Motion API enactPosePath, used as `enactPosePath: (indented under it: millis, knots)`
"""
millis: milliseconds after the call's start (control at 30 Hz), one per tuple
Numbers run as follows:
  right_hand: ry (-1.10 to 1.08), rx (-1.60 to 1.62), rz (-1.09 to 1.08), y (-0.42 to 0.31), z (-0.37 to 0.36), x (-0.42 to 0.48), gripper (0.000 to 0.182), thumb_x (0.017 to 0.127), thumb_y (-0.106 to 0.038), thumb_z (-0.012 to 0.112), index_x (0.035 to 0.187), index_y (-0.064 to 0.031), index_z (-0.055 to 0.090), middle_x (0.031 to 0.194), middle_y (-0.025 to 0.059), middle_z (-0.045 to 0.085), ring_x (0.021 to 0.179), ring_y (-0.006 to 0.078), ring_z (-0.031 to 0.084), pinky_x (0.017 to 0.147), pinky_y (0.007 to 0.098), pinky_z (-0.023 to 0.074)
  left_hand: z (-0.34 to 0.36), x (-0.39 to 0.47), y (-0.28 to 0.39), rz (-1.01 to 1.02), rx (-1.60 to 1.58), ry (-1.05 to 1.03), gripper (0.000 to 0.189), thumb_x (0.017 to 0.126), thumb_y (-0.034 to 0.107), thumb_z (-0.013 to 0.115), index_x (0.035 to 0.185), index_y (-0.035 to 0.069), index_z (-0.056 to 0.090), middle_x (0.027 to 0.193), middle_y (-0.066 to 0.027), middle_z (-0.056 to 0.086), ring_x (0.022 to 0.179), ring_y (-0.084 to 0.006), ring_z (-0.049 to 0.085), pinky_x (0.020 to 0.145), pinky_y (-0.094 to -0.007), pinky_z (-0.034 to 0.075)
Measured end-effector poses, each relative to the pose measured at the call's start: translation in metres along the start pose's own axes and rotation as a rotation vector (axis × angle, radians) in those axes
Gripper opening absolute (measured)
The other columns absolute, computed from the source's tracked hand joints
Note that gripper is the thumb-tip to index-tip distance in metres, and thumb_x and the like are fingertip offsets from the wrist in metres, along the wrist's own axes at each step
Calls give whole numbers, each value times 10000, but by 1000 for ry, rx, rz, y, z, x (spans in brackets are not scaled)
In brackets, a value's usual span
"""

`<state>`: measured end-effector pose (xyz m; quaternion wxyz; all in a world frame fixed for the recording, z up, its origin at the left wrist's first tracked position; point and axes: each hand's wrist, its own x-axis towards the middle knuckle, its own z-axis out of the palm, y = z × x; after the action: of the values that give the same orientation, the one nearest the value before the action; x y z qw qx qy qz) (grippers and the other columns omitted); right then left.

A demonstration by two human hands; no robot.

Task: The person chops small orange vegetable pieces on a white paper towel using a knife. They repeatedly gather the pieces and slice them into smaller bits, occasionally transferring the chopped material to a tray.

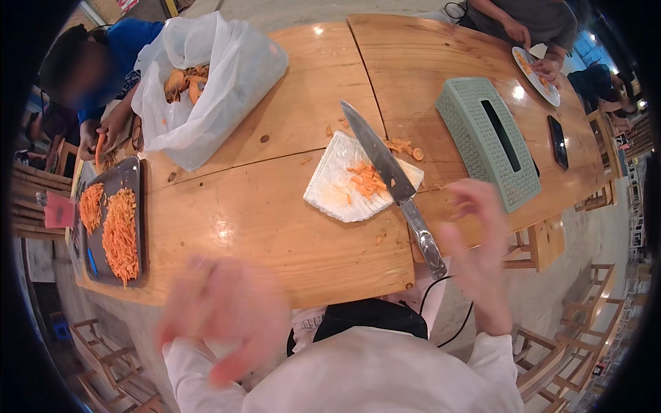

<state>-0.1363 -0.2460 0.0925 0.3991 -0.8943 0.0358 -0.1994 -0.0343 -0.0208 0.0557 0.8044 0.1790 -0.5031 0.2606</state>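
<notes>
My left hand (227,315), blurred, is raised near the front edge of the wooden table (248,258), fingers spread and holding nothing. My right hand (477,232), also blurred, is raised right of a knife (379,160) and empty, fingers apart. The knife's blade lies across a folded white paper towel (330,199), its metal handle reaching over the table edge. Cut orange carrot pieces (365,180) lie on the towel beside the blade, and more carrot scraps (405,148) lie just beyond. A dark tray (95,253) at the left holds shredded carrot (121,237) and a small blue item (93,261).
A plastic bag (232,88) with carrot pieces stands at the back left, near a person (119,57) holding a carrot. A green woven-look tissue box (467,124) and a phone (557,142) lie right. Another person's hands touch a white plate (524,77). A black cable hangs beside me.
</notes>
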Motion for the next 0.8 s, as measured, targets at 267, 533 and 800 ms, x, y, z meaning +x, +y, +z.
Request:
enactPosePath:
  millis: [267,533,800]
  knots:
    - [-36,-217,179,59,67,-25,417,863,-207,721,1177,-20,520,987,171,633,830,353,602,783,436,480,-54,-47,-26,-710,1184,-657,719,770,311,771,1333,26,427,1428,-212,409,1266,-358,413,1047,-482,263]
    - [77,687,478,72,60,-28,144,1002,-111,550,1102,-9,531,776,16,583,543,34,498,450,196,382,-40,-43,-27,-1004,1405,-855,1126,653,552,824,1472,12,271,1485,-208,349,1437,-371,234,1085,-545,113]
    - [24,789,479,84,61,-20,107,974,-95,593,1035,-18,551,709,-6,548,481,9,407,403,185,294,-41,-47,-31,-1076,1425,-825,1168,615,544,856,1464,7,260,1469,-183,361,1403,-292,309,1073,-533,118]
